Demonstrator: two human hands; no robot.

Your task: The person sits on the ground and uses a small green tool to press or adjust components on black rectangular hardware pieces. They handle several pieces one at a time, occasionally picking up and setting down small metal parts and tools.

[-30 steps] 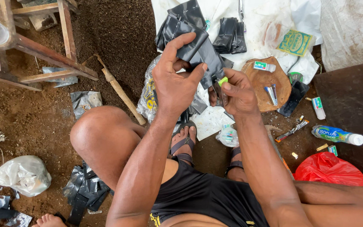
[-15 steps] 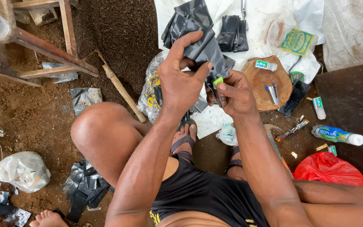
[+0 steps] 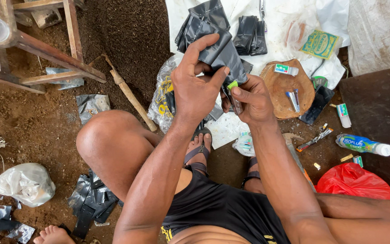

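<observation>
Two hands work on one black plastic bag (image 3: 220, 54), held up above the knees and over the white sheet (image 3: 280, 18). The left hand (image 3: 195, 88) grips the bag's folded edge between thumb and fingers; the right hand (image 3: 251, 99) is closed around a small green-tipped tool (image 3: 232, 85), its tip touching the bag's lower edge. Compared with half a second ago, the bag sits slightly lower and nearer the right hand, and both hands keep their grip.

Ground is bare brown soil. On the white sheet lie more folded black bags (image 3: 249, 34) and a green packet (image 3: 320, 44). A round wooden block (image 3: 280, 88) carries small tubes. Right of it lie a plastic bottle (image 3: 363, 145) and a red bag (image 3: 355, 180). A wooden frame (image 3: 46, 54) stands at upper left, a stick (image 3: 129, 95) beside it, a pale plastic bag (image 3: 23, 183) at lower left.
</observation>
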